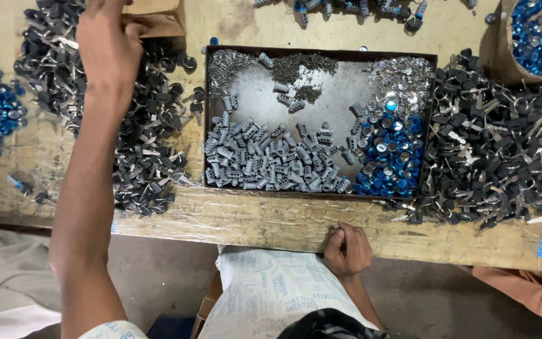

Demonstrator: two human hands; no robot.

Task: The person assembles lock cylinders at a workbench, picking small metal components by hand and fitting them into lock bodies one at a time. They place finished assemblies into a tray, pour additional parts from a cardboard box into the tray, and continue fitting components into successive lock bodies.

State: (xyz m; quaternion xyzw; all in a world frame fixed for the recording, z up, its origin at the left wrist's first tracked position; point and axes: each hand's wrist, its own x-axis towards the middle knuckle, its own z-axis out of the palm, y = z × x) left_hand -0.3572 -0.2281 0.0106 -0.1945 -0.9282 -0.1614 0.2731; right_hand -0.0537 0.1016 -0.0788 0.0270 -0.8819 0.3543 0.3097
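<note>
Progress: we are judging the sorting as partly done, since the shallow metal tray (211,113) is holding separate groups while big loose piles are lying outside it.
Sorted so far: grey ribbed cylinders (271,166) are filling the tray's near left, blue caps (387,160) are sitting in its near right corner, and small silvery bits (403,78) are gathering at the far right.
Left to do: we are seeing a large heap of black key-like parts (503,150) right of the tray and another black heap (148,144) to its left, both unsorted.
Left hand (108,50): we are reaching it far across the left heap to a cardboard box (158,19), fingers touching its edge; whether they are gripping anything we cannot tell.
Right hand (347,250): we are curling it closed on the near edge of the wooden table (271,220), holding no part we can see.
Look of parts: cylinders are looking dull grey and notched, caps shiny blue.
</note>
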